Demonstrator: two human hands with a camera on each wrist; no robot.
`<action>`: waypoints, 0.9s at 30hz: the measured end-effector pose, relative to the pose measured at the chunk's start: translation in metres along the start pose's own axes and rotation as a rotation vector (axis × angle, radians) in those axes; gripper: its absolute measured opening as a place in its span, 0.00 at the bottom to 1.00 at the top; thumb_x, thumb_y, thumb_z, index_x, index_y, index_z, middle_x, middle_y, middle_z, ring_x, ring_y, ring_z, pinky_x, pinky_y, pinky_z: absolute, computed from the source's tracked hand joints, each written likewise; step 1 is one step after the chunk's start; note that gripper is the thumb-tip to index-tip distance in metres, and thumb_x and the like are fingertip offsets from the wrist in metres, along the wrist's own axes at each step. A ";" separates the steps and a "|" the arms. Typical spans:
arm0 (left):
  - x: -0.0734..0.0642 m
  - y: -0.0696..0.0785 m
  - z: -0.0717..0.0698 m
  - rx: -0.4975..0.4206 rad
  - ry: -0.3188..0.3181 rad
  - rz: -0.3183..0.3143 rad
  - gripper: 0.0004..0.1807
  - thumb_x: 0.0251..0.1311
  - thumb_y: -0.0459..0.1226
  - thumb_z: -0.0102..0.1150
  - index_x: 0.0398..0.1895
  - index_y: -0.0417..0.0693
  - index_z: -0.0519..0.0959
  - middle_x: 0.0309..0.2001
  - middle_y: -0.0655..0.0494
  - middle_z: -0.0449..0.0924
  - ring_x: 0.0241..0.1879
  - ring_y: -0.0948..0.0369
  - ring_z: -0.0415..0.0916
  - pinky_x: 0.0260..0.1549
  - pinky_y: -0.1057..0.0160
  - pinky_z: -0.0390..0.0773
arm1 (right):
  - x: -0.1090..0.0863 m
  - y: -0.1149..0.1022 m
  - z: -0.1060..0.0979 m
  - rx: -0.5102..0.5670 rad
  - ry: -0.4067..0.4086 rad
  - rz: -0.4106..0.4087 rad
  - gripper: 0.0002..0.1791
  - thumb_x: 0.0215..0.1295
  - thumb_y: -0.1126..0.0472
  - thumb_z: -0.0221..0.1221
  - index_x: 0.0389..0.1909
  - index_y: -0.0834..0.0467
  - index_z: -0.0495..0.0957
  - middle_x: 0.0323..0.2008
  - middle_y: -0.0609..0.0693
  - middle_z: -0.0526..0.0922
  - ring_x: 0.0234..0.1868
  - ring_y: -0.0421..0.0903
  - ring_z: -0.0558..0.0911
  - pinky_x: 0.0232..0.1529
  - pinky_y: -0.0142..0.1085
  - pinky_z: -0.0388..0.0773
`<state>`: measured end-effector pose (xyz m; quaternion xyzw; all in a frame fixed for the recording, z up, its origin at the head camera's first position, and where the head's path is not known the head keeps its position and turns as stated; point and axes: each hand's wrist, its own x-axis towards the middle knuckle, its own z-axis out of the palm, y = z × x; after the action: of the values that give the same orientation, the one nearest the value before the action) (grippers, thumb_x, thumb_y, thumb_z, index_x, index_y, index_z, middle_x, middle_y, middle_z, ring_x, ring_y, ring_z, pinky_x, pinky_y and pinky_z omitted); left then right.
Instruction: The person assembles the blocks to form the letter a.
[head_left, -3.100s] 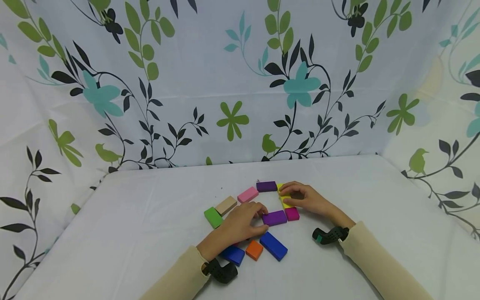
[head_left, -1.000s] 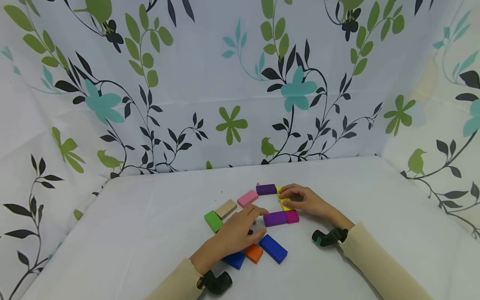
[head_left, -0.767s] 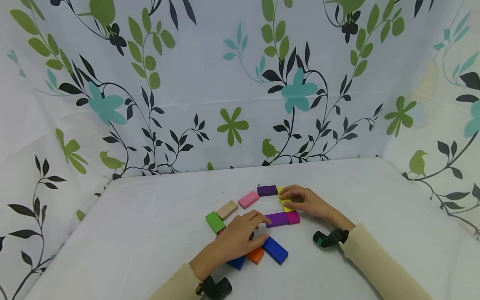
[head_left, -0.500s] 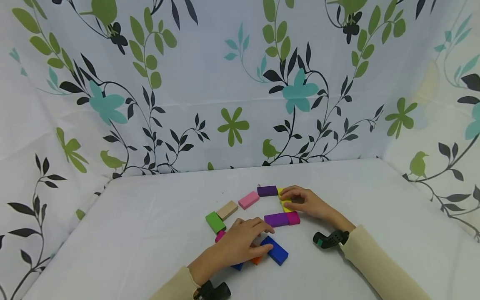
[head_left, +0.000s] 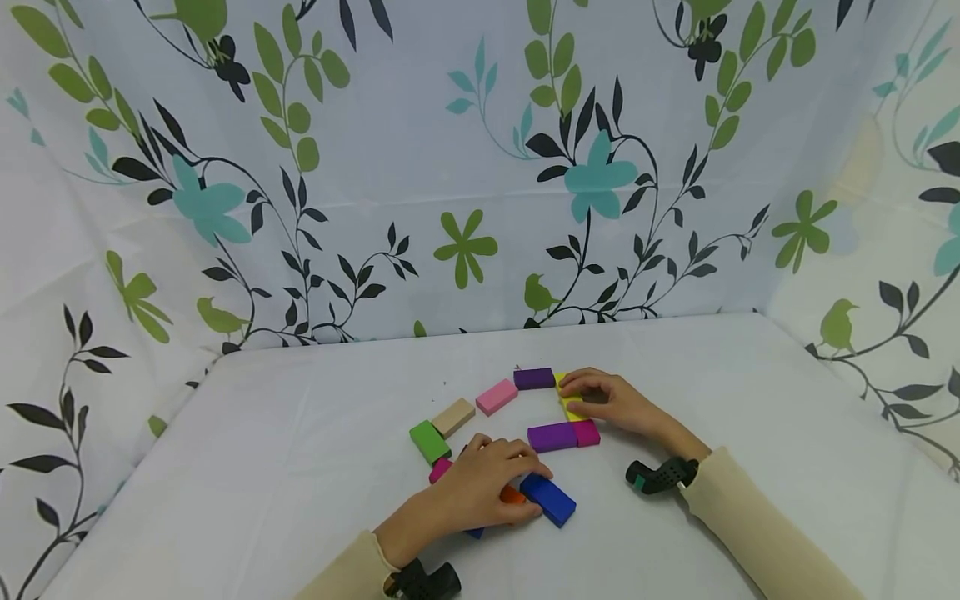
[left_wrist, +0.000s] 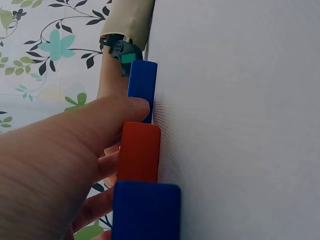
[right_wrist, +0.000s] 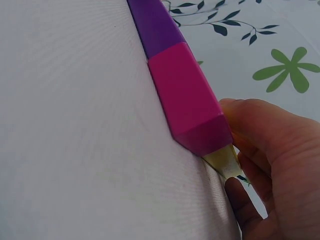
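My left hand (head_left: 480,492) reaches over the near side of a ring of coloured blocks. Its thumb and fingers pinch a blue block (head_left: 553,503), with the thumb tip on its side in the left wrist view. Partly under that hand lie an orange block (head_left: 513,495) and a second blue block (head_left: 475,532). On the right of the ring, my right hand (head_left: 611,402) holds a yellow block (head_left: 574,412) between thumb and fingers and covers much of it. A magenta block (right_wrist: 187,90) stands against the yellow one, with a purple block (head_left: 551,437) in line beside it.
Around the far side lie a dark purple block (head_left: 534,378), a pink block (head_left: 497,397), a tan block (head_left: 453,417) and a green block (head_left: 430,442). Another magenta block (head_left: 439,470) shows beside the left hand. A patterned cloth (head_left: 390,183) hangs behind the white table (head_left: 300,467).
My left hand has left the purple block, which now lies straighter against the magenta one, and has come nearer to pinch the blue block. The right hand stays on the yellow block.
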<state>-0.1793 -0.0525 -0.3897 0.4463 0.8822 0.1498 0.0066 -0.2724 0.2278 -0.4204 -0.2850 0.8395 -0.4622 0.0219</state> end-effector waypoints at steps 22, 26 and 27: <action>-0.014 -0.010 -0.001 -0.018 0.029 -0.053 0.18 0.61 0.55 0.61 0.49 0.58 0.79 0.47 0.64 0.78 0.49 0.68 0.72 0.57 0.53 0.68 | 0.000 -0.003 0.000 -0.010 0.005 0.010 0.14 0.65 0.60 0.62 0.51 0.57 0.82 0.59 0.56 0.76 0.64 0.57 0.71 0.63 0.41 0.69; -0.016 -0.011 -0.003 -0.010 0.033 -0.070 0.19 0.61 0.56 0.61 0.48 0.59 0.79 0.46 0.65 0.78 0.48 0.68 0.72 0.56 0.53 0.68 | 0.000 -0.003 0.001 -0.004 0.005 0.010 0.14 0.65 0.60 0.62 0.50 0.57 0.82 0.59 0.55 0.76 0.64 0.57 0.71 0.63 0.45 0.69; -0.017 -0.012 -0.003 -0.011 0.035 -0.074 0.18 0.61 0.56 0.61 0.47 0.58 0.79 0.46 0.65 0.78 0.48 0.68 0.73 0.56 0.53 0.68 | 0.001 -0.003 0.001 -0.003 0.003 0.007 0.14 0.66 0.60 0.62 0.50 0.57 0.82 0.59 0.55 0.76 0.64 0.57 0.71 0.63 0.45 0.69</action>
<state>-0.1788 -0.0731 -0.3924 0.4108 0.8972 0.1620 -0.0009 -0.2713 0.2257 -0.4182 -0.2813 0.8413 -0.4611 0.0220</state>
